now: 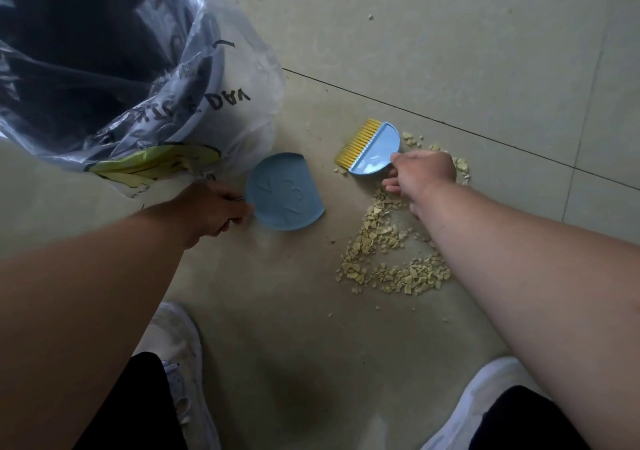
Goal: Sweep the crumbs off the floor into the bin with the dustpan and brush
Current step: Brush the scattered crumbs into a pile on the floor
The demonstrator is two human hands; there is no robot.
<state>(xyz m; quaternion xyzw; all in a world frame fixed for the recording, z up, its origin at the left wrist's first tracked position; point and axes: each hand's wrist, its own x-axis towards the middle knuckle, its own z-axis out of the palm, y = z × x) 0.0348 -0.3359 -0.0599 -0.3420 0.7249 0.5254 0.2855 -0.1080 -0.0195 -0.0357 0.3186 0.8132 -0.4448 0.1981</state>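
head view: left hand on dustpan; right hand on brush

Matt plastic dustpan, seemingly smooth

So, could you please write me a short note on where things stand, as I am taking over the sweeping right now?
Left hand: gripping the blue dustpan by its edge, beside the bin.
Right hand: holding the blue brush, yellow bristles pointing away from the crumbs.
Bin: lined with a clear bag, far left of the crumbs.
Crumbs: all on the floor, to the right of the dustpan; a few lie beyond the brush.
Done: both tools picked up. No crumbs visible on the dustpan.
Left: sweep the crumbs onto the dustpan, then tip them into the bin.
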